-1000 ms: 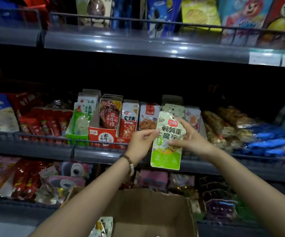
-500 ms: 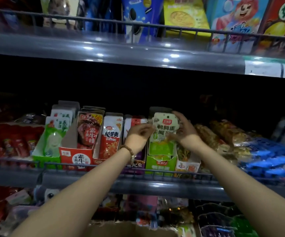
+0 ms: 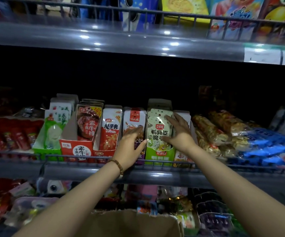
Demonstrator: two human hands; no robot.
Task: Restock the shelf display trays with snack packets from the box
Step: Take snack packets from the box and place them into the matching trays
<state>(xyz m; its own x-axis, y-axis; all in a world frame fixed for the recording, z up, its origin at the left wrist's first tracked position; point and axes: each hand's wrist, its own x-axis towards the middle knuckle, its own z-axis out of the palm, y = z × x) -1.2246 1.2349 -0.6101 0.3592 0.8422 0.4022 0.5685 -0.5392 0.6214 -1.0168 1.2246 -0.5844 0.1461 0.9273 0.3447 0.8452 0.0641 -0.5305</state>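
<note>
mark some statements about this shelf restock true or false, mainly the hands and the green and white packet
1. The green-and-white snack packet stands in the lime-green cardboard tray: true.
2. The right hand lies on that packet's front with its fingers spread: true.
3. The left hand has a bare wrist: false, a brown beaded bracelet circles it.
4. The packet is held over the brown cardboard box: false, it is up on the shelf, and the box sits below at the picture's bottom edge.
</note>
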